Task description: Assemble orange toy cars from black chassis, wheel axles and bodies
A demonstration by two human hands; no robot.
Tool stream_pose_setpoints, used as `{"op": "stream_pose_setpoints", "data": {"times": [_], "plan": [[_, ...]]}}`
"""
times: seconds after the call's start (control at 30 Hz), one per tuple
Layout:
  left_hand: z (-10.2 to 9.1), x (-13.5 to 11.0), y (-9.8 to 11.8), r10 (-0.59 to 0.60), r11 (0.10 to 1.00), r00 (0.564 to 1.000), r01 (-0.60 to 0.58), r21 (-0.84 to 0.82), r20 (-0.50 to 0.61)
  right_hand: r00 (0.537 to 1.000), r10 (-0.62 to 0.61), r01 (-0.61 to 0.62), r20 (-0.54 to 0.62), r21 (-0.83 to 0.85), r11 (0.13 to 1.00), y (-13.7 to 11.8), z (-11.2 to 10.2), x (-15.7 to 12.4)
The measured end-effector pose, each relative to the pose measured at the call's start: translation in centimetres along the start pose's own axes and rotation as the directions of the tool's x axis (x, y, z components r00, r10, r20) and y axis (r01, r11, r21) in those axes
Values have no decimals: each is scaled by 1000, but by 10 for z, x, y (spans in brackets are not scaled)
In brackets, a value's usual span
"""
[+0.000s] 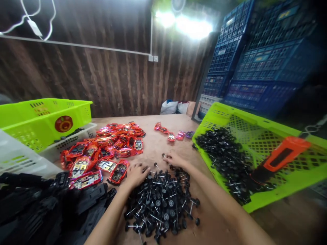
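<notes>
A heap of black wheel-and-axle sets [163, 200] lies on the wooden table [158, 143] in front of me. My left hand [135, 174] rests palm down on the heap's far left edge, fingers curled over the pieces. My right hand [175, 159] reaches past the heap's far end, fingers bent and pinched near a small axle piece; what it grips is too small to name. Red toy car bodies [107, 153] are spread just left of my hands. A few more car bodies [173, 132] lie farther back.
A green basket [301, 177] at right, tilted, holds many black wheels and an orange-handled tool [283, 156]. Black chassis parts [46, 204] pile at lower left. A green crate [43, 119] and white baskets [17, 156] stand at left. Blue crates [263, 58] are stacked behind.
</notes>
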State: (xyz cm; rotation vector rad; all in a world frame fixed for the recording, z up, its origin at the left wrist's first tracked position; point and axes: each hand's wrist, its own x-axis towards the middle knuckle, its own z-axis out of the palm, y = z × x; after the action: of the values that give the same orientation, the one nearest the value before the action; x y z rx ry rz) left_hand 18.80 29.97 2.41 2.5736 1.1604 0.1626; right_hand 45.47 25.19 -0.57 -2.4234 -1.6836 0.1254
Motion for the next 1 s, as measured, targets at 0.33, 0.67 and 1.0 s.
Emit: {"op": "stream_pose_setpoints", "data": {"times": [0.33, 0.67, 1.0], "plan": [[14, 23, 76, 146, 988, 989, -145, 51, -3, 926, 239, -306, -292, -209, 929, 95, -73, 12], [35, 60, 136, 392, 920, 902, -383, -84, 182, 698, 410, -520, -588, -22, 854, 106, -74, -35], [73, 100, 229, 245, 851, 968, -193, -487, 44, 490, 348, -395, -799, 152, 906, 31, -32, -241]]}}
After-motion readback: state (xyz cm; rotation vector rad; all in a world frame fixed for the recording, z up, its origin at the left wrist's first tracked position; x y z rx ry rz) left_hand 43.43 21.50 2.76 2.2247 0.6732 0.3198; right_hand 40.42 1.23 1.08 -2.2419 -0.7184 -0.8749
